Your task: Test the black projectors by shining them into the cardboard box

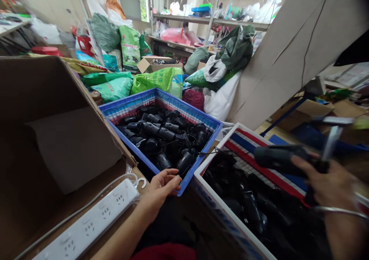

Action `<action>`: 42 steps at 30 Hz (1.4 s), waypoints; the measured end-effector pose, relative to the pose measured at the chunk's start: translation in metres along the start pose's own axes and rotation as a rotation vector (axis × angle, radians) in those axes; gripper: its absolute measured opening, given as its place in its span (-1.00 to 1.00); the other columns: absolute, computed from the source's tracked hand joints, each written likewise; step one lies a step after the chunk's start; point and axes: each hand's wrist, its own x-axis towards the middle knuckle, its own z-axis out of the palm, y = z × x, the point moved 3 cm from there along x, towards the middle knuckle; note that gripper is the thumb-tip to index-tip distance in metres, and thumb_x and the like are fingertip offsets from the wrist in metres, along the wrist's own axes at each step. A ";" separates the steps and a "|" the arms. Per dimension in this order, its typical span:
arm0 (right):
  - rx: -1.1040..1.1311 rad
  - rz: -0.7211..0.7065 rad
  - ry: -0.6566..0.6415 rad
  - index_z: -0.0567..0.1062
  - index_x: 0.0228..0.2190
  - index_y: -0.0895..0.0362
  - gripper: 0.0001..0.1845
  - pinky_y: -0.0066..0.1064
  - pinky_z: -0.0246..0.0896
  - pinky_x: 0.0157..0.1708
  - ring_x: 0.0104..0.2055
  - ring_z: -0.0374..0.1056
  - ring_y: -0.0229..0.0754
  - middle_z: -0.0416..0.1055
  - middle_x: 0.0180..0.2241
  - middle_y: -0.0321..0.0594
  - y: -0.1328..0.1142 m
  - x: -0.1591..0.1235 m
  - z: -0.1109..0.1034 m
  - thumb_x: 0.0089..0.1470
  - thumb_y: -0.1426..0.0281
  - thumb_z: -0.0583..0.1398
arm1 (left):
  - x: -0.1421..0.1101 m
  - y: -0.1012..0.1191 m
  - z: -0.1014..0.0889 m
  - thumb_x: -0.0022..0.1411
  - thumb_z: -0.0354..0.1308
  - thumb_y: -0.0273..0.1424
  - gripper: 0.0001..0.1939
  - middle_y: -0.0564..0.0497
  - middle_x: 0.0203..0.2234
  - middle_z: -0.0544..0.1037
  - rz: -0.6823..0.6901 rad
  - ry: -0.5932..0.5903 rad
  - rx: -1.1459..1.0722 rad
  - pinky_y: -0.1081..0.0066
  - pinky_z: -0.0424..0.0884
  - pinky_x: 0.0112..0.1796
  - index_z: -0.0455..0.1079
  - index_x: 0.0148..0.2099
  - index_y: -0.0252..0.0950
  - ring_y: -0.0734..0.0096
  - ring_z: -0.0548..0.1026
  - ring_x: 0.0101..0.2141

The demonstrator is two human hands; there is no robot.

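- Fingers [169,171] of the left hand [162,183] are curled, thumb close to index, at the near corner of the blue plastic crate [187,106]; can't tell if they pinch the rim or just rest on it.
- Right hand [331,183] is wrapped round a black cylindrical housing [276,158], held above the white plastic crate [227,209]. Motion blur there; a T-shaped metal piece [331,137] sticks up by the same hand, can't tell if it's attached.
- Progress: one housing in hand. Blue crate holds a heap of similar black housings [165,134], some with thin cables; white crate also has a dark pile [252,210], detail lost in shadow. Looks mid-batch. Can't tell which crate is source and which is finished, so no count of done vs left.
- Surface: crates sit corner to side, very near each other. Left of them, a white power strip [95,221] lies on brown cardboard beside a big open carton [43,79]; no plugs in the visible sockets.
- Room: cluttered store/workshop. Green printed sack [155,79] and other bags piled behind the blue crate, loaded shelving [184,18] further back, window [142,0] beside it, large pale panel [265,60] leaning at right.
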 end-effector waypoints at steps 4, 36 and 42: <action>0.037 0.145 -0.167 0.51 -0.41 0.23 -0.36 -0.24 0.09 -0.63 -0.70 0.22 -0.16 0.34 -0.73 -0.15 0.015 -0.039 0.062 -0.41 -0.06 0.34 | 0.001 -0.014 -0.009 -0.04 0.34 -0.19 -0.55 0.00 -0.43 0.53 -0.004 0.007 0.095 0.45 0.35 -0.41 0.39 -0.15 -0.32 0.41 0.47 -0.42; 0.227 -0.440 -1.388 0.13 -0.59 0.07 -0.55 -0.41 -0.03 -0.52 -0.52 0.00 -0.26 0.07 -0.57 -0.35 -0.123 -0.268 0.139 0.21 0.08 -0.14 | -0.006 0.020 -0.022 0.32 -0.30 -0.07 -0.42 0.12 -0.75 0.21 0.403 0.098 0.804 0.45 0.05 -0.55 0.13 -0.63 -0.25 0.48 0.18 -0.64; 0.230 -0.422 -1.507 0.29 -0.42 0.10 -0.60 -0.43 0.06 -0.53 -0.52 0.16 -0.25 0.26 -0.53 -0.32 -0.127 -0.251 0.133 0.16 0.04 -0.04 | -0.001 0.030 -0.027 0.31 -0.23 -0.07 -0.45 0.13 -0.74 0.21 0.402 0.153 0.753 0.46 0.08 -0.53 0.16 -0.61 -0.25 0.48 0.21 -0.62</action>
